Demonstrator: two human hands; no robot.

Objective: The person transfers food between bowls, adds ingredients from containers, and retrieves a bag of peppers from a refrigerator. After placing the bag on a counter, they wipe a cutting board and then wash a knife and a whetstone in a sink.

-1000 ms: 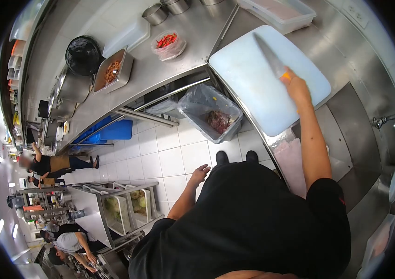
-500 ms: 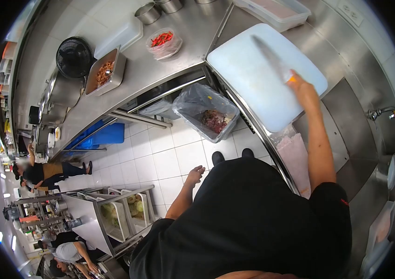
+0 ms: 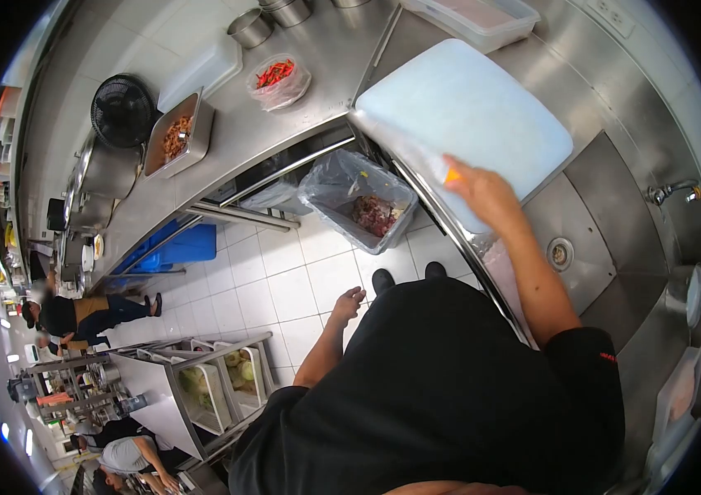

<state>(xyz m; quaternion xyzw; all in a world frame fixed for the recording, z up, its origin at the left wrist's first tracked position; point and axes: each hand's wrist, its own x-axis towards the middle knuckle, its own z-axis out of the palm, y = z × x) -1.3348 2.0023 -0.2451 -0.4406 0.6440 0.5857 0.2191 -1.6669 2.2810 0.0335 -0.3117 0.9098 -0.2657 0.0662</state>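
Note:
My right hand (image 3: 482,191) is closed round the orange handle of a knife (image 3: 404,140). The blade is blurred and lies along the left edge of the white cutting board (image 3: 474,107), pointing toward the upper left. My left hand (image 3: 349,305) hangs low over the tiled floor, its fingers loosely curled; whether they hold anything is too small to tell. Below the board, pale pink material (image 3: 502,268) shows partly behind my right forearm. A lined bin (image 3: 317,194) with reddish scraps stands on the floor beside the counter.
On the counter (image 3: 309,103) are red chillies (image 3: 274,74) in a bag and a metal pan (image 3: 202,136) of brown pieces. A sink (image 3: 581,256) with a tap (image 3: 672,194) is at the right. Several people are at the far left, beyond vegetable bins (image 3: 214,396).
My right hand has moved left and down across the board, bringing the knife to its left edge. The sink drain has come into view. My left hand has hardly moved.

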